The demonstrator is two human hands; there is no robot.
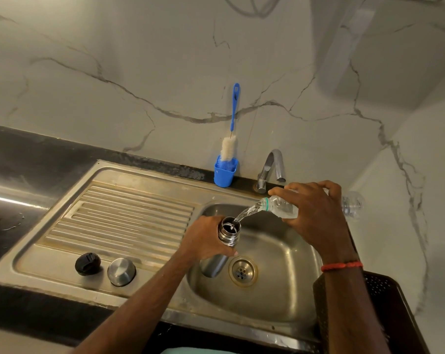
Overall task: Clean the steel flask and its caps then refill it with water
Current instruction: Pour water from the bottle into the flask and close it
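The left hand (206, 238) grips the steel flask (229, 232) near upright over the sink (280, 295), mouth up. The right hand (316, 213) holds a plastic bottle (282, 206) tipped leftward just above, its stream entering that mouth.

One view only: head-worn, wide-angle. Looks forward and down over steel sink (280, 300), facing marble-veined wall (139, 60). Tap (273, 164) and blue brush holder (225, 175) at far side, mid-frame. Close range: left hand (206, 238) and right hand (316, 215) sit just below centre, forearms entering from bottom edge. Drainboard (129, 215) fills left, dark perforated basket (395, 302) clipped at right edge. Edges of counter (17, 154) bow toward borders.
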